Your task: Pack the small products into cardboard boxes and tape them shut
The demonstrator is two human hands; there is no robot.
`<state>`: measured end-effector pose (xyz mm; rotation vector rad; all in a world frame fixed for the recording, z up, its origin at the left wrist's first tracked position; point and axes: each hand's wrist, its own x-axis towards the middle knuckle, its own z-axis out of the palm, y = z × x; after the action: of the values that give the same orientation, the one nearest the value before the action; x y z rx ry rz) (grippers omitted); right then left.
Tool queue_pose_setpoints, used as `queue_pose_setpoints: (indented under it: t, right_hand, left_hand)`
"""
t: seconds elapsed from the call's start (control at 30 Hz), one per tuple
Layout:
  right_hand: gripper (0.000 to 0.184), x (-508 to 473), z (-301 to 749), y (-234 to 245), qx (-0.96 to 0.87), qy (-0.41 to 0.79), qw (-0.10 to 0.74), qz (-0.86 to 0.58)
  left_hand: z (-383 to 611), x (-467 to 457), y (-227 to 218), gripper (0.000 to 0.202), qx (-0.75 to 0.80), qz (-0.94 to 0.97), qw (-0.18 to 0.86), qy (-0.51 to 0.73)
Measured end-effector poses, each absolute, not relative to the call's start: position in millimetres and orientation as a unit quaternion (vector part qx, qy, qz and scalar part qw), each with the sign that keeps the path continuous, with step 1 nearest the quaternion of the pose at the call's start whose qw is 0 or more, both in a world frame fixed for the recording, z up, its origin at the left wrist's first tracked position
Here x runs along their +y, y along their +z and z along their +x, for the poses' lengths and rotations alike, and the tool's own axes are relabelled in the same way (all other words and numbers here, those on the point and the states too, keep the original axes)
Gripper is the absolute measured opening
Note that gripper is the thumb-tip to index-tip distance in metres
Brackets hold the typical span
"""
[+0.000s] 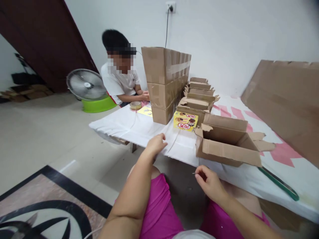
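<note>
My left hand (156,144) rests on the near edge of the white table cover (129,127), fingers curled over the cloth. My right hand (209,183) hovers over my lap below the table edge, fingers pinched on something thin that I cannot make out. An open cardboard box (228,141) lies on the table just beyond my right hand, flaps spread. A yellow printed snack box (185,121) stands behind it.
Three taped cartons (165,83) are stacked mid-table beside a row of open small boxes (199,96). Another person sits at the far end near a tape roll (135,105). A fan (86,84) and green basin (98,104) stand on the floor. A flat cardboard sheet (286,99) leans at right.
</note>
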<state>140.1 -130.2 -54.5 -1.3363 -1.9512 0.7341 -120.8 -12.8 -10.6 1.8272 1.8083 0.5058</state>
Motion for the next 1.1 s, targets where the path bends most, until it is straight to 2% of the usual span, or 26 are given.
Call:
queue_pose_setpoints:
  t: [0.13,0.3,0.37,0.5,0.63,0.8,0.93,1.1]
  right_hand:
    - [0.014,-129.8,132.6,-76.8,-0.703,0.340,0.338,-0.525]
    - [0.016,-125.1,130.4,-87.9,-0.671,0.378,0.374,-0.516]
    - [0.016,-123.4,130.8,-85.1,-0.638,0.401,0.413,-0.511]
    - [0.025,-118.7,133.9,-72.2,-0.548,0.444,0.500,-0.503]
    - [0.028,-115.3,143.5,-64.5,-0.526,0.440,0.521,-0.508]
    - [0.018,-118.2,156.3,-66.0,-0.534,0.412,0.507,-0.537]
    - [0.015,-119.8,158.6,-68.6,-0.533,0.380,0.516,-0.553]
    - [0.008,-119.8,158.7,-69.2,-0.552,0.355,0.514,-0.553]
  left_hand:
    - [-149.4,-2.1,-21.1,0.019,0.709,0.638,0.249,0.168]
    - [-124.2,-13.1,-21.1,0.017,0.644,0.673,0.303,0.202]
    - [-103.0,-20.0,-19.5,0.016,0.580,0.696,0.361,0.222]
    - [-55.5,-33.3,-24.3,0.021,0.379,0.699,0.543,0.271]
    - [-17.7,-40.1,-33.2,0.028,0.302,0.675,0.616,0.271]
    - [4.2,-43.2,-30.1,0.030,0.282,0.682,0.633,0.233]
    - [10.4,-47.3,-24.3,0.030,0.266,0.714,0.608,0.221]
    - [16.1,-45.7,-30.6,0.018,0.298,0.743,0.560,0.212]
